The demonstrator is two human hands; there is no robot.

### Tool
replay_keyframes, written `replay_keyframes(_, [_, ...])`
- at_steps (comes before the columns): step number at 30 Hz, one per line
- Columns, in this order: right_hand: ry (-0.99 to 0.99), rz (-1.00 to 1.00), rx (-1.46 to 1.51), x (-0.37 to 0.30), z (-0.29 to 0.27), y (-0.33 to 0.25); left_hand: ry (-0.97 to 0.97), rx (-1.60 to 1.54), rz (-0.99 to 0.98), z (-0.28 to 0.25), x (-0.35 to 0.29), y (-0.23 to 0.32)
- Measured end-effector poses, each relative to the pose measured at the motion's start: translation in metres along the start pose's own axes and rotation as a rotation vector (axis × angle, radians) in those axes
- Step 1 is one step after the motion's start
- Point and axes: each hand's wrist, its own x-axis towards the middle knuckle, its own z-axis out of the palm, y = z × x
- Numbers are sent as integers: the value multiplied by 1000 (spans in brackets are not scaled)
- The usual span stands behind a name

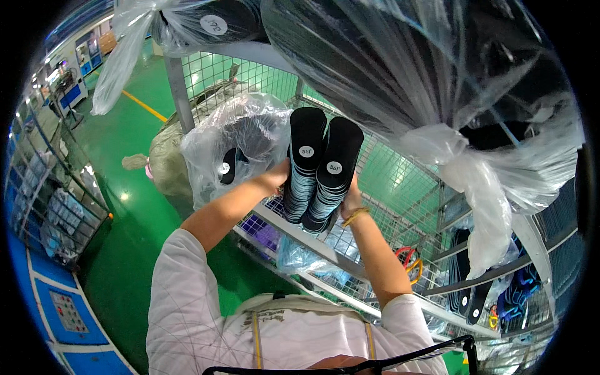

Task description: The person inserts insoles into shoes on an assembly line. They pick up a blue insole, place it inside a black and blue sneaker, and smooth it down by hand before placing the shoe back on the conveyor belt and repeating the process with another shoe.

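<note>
Two tall stacks of shoe insoles stand side by side in front of me, the left stack (pixel 305 134) touching the right stack (pixel 340 140). Their tops are black with a round white label, and pale blue layers show along their sides. My left hand (pixel 279 175) presses the outer side of the left stack, its fingers mostly hidden behind it. On the opposite side, my right hand (pixel 354 199) grips the right stack. Left of the stacks, a clear plastic bag (pixel 209 134) holds more black insoles, one labelled insole (pixel 229 166) showing.
Big tied plastic bags (pixel 400 69) of dark insoles fill the upper right. Below the stacks runs a grey metal rail (pixel 300 232) of a wire mesh cart (pixel 394 169). More insoles (pixel 461 275) sit on a rack at the right. A wire cage trolley (pixel 56 206) stands at the left.
</note>
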Motion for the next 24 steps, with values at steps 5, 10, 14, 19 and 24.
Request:
replay_keyframes(5, [40,186,-55,-2,7,1,-119,-516,-80,-19,22,-21])
replay_keyframes(10, [-95,136,339,6,12,1,-31,-736,-200,14,25,-3])
replay_keyframes(14, [-266,53,426,8,13,-6,-16,-722,-139,17,30,-20])
replay_keyframes(19, [-350,171,413,-12,23,-37,-83,-559,-16,41,18,-1])
replay_keyframes(24, [-306,172,527,-7,8,-28,-69,-796,-172,35,32,-16])
